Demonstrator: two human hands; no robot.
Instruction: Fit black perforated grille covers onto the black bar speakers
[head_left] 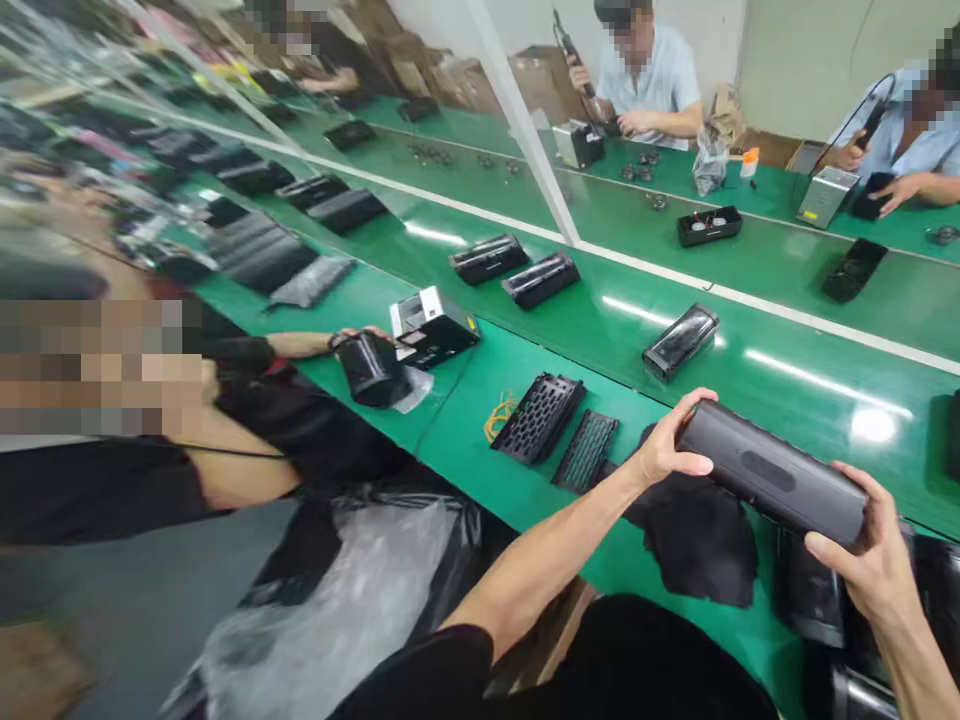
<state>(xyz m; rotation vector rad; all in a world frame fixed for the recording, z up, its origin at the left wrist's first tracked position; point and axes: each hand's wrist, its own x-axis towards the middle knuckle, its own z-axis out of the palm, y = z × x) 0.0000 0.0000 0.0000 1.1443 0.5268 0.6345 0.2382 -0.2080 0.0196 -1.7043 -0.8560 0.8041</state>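
Observation:
I hold a long black speaker body (772, 472) above the green bench, one hand at each end. My left hand (666, 447) grips its left end with thumb and fingers wrapped round it. My right hand (870, 555) clasps the right end from below and behind. Under the speaker lies a black cloth (697, 540). Two black perforated grilles (537, 416) (586, 449) lie just left of my left hand.
A person on my left holds a black cylinder-like part (370, 368) beside a small box (431, 325). Black speaker shells (679, 341) ride the green conveyor (787, 330). Two people across the belt work with tools. Plastic bags (352, 590) sit below the bench.

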